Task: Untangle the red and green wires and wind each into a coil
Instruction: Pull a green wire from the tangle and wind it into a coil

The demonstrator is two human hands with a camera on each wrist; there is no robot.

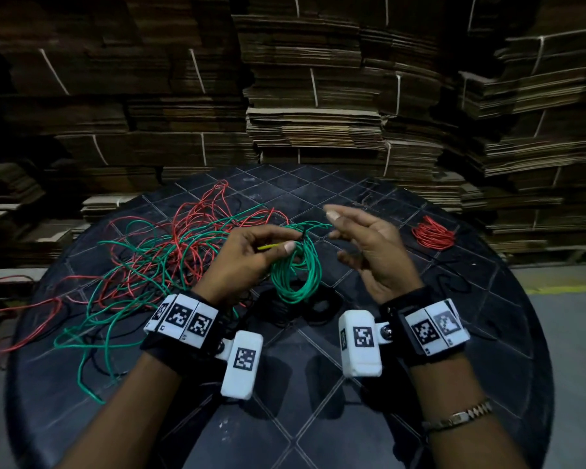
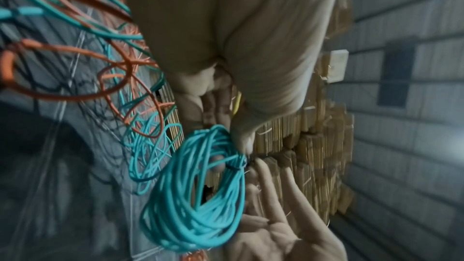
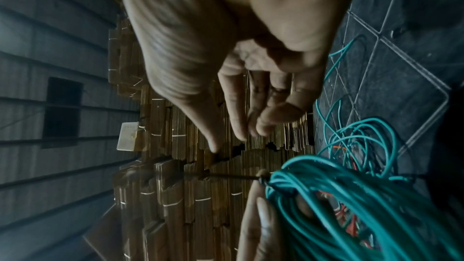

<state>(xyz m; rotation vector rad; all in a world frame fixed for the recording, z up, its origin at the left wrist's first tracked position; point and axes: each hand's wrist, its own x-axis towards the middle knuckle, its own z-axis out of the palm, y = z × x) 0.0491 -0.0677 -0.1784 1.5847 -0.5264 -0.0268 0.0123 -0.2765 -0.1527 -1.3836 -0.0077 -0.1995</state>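
Currently left hand [image 1: 247,257] is pinching the green coil [image 1: 295,272] over the tabletop [image 1: 318,384] centre — right hand [image 1: 369,248] is hovering slack, holding nothing. Keep loops pinched while feeding in tangled green wire [image 1: 142,265].

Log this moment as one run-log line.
left hand: holds green coil | right hand: open, off the coil | red coil: on table | red-green tangle: remains
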